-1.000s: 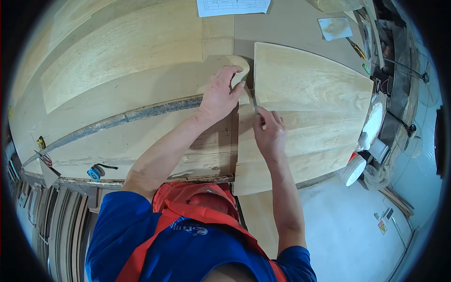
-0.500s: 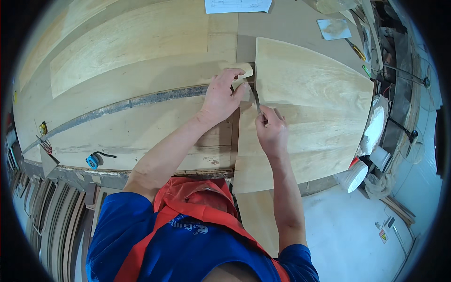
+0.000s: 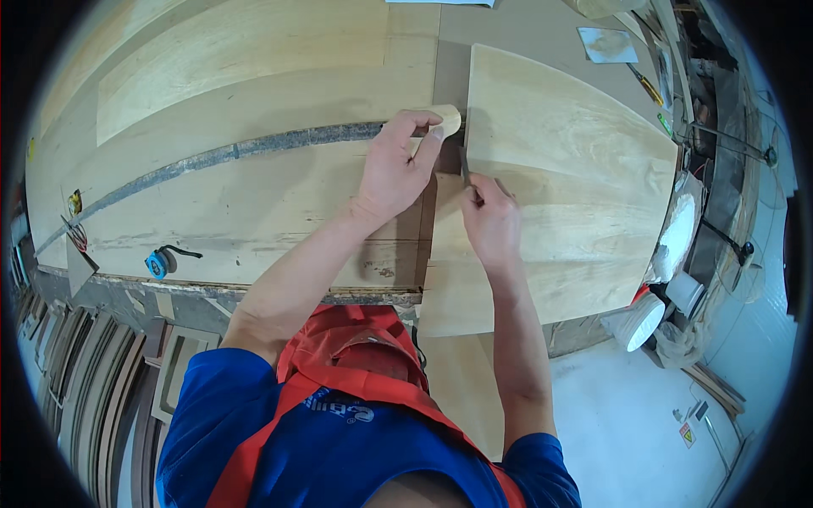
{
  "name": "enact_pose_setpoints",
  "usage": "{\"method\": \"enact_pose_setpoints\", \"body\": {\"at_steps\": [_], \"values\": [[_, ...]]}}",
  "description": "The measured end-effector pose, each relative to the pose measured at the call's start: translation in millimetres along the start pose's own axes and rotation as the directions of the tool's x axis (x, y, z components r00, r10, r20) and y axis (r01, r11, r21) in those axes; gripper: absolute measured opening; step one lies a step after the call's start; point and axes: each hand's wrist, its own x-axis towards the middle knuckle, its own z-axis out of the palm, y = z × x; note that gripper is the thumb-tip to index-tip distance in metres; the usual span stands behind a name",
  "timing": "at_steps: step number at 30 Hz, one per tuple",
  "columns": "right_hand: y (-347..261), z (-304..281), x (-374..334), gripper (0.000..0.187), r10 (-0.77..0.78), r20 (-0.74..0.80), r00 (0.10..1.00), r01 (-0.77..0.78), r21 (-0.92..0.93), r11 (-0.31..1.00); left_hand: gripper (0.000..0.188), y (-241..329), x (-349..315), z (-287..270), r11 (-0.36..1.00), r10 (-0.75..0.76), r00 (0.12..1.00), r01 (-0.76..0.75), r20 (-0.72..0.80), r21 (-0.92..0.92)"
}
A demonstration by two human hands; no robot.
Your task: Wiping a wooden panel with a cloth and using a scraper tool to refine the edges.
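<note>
Between the thumb and fingers of my left hand (image 3: 396, 165) is the end of a small pale veneer piece (image 3: 449, 120) with a rounded tip. My right hand (image 3: 493, 218) is closed around a thin, dark knife-like blade (image 3: 465, 166), which points away from me; its handle is hidden in the fist. The blade stands just right of the veneer piece and apart from it, at the left edge of a large pale wood sheet (image 3: 567, 186). Left of my left hand, a long grey curved strip (image 3: 254, 146) runs across the worktable (image 3: 279, 229).
A blue tape measure (image 3: 157, 263) lies near the table's front left. At the far right are a yellow-handled tool (image 3: 648, 87) and a small square sheet (image 3: 606, 45). White tubs (image 3: 637, 322) stand beyond the right edge. Wood strips (image 3: 93, 381) lean below left.
My right hand and the blade have drawn slightly away from the veneer piece. The left hand keeps its pinch, the veneer tip now raised a little. The whole view has shifted slightly.
</note>
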Motion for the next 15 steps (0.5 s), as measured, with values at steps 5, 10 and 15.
{"method": "enact_pose_setpoints", "body": {"at_steps": [5, 10, 15], "values": [[0, 2, -7, 0.020, 0.020, 0.023, 1.000, -0.020, 0.020, 1.000, 0.018, 14, -17, -15, 0.991, -0.114, 0.991, 0.109, -0.067, -0.071], [-2, -10, -21, 0.020, -0.009, 0.012, 1.000, 0.009, 0.011, 1.000, 0.021, 22, -49, -33, 0.931, -0.364, 0.932, 0.364, -0.005, 0.029], [7, -1, -29, 0.020, -0.036, 0.033, 0.999, 0.037, -0.044, 0.998, 0.025, -4, -86, -35, 0.865, -0.495, 0.852, 0.464, 0.171, 0.191]]}}
